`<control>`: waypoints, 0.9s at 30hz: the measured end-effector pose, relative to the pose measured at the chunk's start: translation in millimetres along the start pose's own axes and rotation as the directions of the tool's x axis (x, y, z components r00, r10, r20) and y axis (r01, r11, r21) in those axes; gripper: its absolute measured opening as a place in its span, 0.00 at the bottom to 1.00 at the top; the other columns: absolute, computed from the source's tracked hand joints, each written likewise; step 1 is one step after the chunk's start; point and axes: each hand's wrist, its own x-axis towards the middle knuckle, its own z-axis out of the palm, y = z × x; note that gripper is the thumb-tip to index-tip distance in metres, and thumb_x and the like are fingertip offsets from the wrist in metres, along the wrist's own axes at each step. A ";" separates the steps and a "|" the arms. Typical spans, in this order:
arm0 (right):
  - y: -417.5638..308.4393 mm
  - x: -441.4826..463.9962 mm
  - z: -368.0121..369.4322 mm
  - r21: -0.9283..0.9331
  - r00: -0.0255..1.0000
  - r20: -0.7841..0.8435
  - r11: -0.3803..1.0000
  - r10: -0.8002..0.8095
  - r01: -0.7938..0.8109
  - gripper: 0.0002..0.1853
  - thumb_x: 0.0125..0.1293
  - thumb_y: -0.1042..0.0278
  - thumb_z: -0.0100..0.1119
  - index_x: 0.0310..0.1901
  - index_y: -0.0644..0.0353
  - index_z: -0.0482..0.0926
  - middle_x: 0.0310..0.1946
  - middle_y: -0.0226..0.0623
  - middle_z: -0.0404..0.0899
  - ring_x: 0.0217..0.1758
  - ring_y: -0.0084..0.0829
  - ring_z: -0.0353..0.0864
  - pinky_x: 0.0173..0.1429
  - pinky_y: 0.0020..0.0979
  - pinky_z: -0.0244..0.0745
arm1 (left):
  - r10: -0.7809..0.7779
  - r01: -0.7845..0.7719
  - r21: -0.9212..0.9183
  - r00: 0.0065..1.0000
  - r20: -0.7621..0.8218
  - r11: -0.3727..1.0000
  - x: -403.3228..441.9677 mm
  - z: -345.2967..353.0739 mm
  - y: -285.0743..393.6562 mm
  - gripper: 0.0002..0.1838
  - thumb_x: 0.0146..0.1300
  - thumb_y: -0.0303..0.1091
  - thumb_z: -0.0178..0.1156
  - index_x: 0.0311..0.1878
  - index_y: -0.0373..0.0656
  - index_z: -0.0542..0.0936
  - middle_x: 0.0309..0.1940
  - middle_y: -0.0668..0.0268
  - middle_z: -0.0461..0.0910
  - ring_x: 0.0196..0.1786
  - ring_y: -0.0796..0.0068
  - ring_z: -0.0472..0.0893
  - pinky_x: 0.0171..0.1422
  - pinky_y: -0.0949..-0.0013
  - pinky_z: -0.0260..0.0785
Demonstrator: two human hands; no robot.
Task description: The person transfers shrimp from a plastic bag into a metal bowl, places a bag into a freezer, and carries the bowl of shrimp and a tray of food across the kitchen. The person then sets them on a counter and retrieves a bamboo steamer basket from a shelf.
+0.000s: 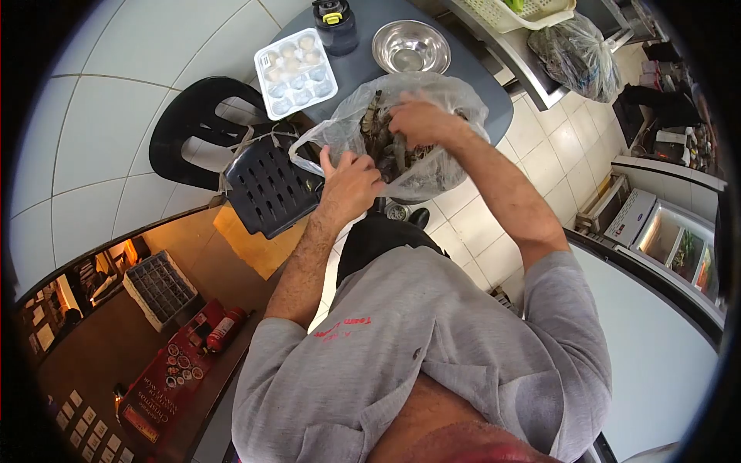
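A clear plastic bag (451, 174) lies opened out near the front edge of the grey table, with several raw, dark-striped shrimp (376, 127) inside. My left hand (351, 184) is at the bag's near left edge, its fingers curled over the plastic. Inside the bag's mouth, my right hand (421, 122) reaches down onto the shrimp. Motion smears its fingers, and whatever lies under them is hidden. Beyond the bag stands a shiny metal bowl (411, 48).
On the table (369, 73) are a white tray of eggs (296, 73) under plastic and a dark bottle (336, 29). A black plastic chair (270, 181) stands left. A filled plastic bag (575, 54) and a pale basket (509, 17) sit on a metal surface at upper right.
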 end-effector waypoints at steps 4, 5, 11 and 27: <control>37.0 -25.7 -15.0 0.522 0.944 -0.322 0.845 0.067 0.117 0.15 0.46 0.64 0.69 0.38 0.53 0.82 0.36 0.32 0.79 0.39 0.28 0.75 0.44 0.31 0.69 | -0.037 0.033 -0.100 0.998 -0.044 0.994 -1.9 -2.0 -0.5 0.10 0.58 0.41 0.60 0.40 0.48 0.82 0.41 0.71 0.74 0.54 0.69 0.68 0.67 0.37 0.34; 40.0 -30.7 -20.3 0.628 0.859 -0.483 0.751 0.171 0.204 0.14 0.49 0.63 0.69 0.39 0.54 0.82 0.34 0.31 0.80 0.33 0.25 0.75 0.40 0.27 0.69 | -0.037 0.033 -0.101 0.998 -0.046 0.994 -1.7 -1.4 -0.5 0.10 0.58 0.41 0.60 0.40 0.48 0.82 0.41 0.71 0.74 0.54 0.69 0.68 0.67 0.37 0.34; 60.5 -22.5 -62.1 0.957 0.760 -0.269 0.078 0.592 0.278 0.15 0.58 0.58 0.66 0.41 0.59 0.78 0.32 0.24 0.77 0.27 0.15 0.69 0.28 0.19 0.62 | -0.044 0.010 -0.154 0.975 -0.217 0.988 10.7 9.0 1.9 0.08 0.56 0.38 0.61 0.38 0.48 0.81 0.36 0.71 0.75 0.49 0.68 0.70 0.65 0.36 0.39; 27.9 -19.7 -46.6 0.933 0.930 -0.303 0.263 0.209 0.245 0.04 0.54 0.75 0.55 0.31 0.65 0.76 0.27 0.32 0.77 0.29 0.21 0.76 0.34 0.27 0.73 | -0.074 0.125 0.163 0.956 -0.285 0.979 71.2 44.8 -11.8 0.09 0.50 0.38 0.65 0.35 0.50 0.82 0.41 0.69 0.67 0.51 0.66 0.65 0.63 0.38 0.42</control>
